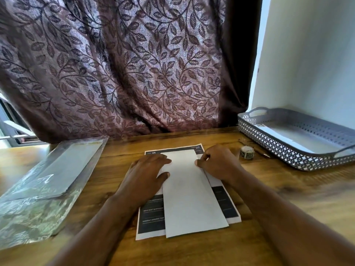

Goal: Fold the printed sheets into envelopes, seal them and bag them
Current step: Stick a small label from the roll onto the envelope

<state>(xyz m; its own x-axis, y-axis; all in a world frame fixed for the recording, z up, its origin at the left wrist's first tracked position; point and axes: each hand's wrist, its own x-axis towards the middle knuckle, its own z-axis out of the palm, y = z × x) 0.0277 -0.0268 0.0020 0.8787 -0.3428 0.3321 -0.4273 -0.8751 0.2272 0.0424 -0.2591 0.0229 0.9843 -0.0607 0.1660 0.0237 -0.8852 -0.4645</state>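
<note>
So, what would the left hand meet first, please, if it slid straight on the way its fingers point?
Likely the right hand, which pinches the right edge of the folded sheet. The left hand lies flat on that sheet, fingers aimed across it; only bare paper lies between.

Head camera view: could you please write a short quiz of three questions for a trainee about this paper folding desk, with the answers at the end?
1. True or false: the left hand presses flat, fingers straight, on the left part of the white folded paper sheet.
2. Choose one: the grey perforated plastic basket stands A) to the right of the stack of dark-printed paper sheets, B) to the left of it, C) on top of it.
3. Fill the gap: the right hand pinches the folded sheet at its ____ edge.
Key: 1 true; 2 A; 3 right.
</note>
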